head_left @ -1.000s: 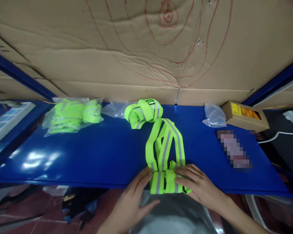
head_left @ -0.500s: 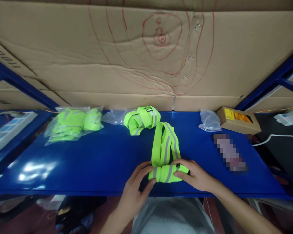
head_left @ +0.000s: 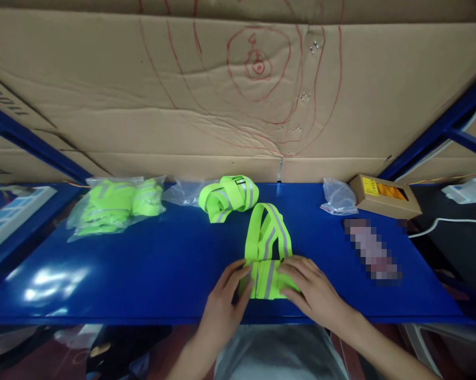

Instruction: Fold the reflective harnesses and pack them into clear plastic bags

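A neon yellow-green reflective strap [head_left: 267, 277] with grey stripes lies folded near the front edge of the blue table [head_left: 162, 274]. Its loose loops stretch away from me behind the folded part. My left hand [head_left: 227, 295] grips the left end of the folds between thumb and fingers. On the right end, my right hand [head_left: 313, 290] holds the strap, its fingers on top and its thumb at the near side. Farther back lies a second bundle of the same strap [head_left: 230, 195], loosely coiled and touched by neither hand.
Clear plastic bags packed with yellow-green straps [head_left: 111, 203] lie at the back left. A clear bag [head_left: 338, 195] and a cardboard box [head_left: 386, 195] stand at the back right, with a pixelated object [head_left: 372, 248] in front. A cardboard panel [head_left: 206, 89] rises behind the table.
The folded strap has gone from a narrow, bunched roll to a flatter, squarer bundle. Both hands stay at its ends, the right one shifted slightly. The camera view has moved a little.
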{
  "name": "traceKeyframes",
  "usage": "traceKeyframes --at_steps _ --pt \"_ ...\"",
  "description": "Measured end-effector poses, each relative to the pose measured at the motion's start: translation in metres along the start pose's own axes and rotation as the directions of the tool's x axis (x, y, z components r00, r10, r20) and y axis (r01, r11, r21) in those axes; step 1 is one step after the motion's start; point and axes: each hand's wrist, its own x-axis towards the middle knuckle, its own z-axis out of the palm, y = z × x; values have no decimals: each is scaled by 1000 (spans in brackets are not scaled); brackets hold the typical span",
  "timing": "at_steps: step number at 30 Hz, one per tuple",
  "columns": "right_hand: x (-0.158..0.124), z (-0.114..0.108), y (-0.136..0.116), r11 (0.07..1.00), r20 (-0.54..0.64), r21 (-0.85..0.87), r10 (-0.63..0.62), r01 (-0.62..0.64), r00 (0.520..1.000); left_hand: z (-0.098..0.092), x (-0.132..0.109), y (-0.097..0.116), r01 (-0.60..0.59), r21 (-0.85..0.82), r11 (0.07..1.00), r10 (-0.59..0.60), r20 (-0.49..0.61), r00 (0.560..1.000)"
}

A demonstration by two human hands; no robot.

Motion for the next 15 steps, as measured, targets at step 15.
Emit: traceKeyframes --at_steps 15 --pt "-12 -2 2 963 35 174 202 -206 979 9 -9 10 131 -14 991 -129 69 989"
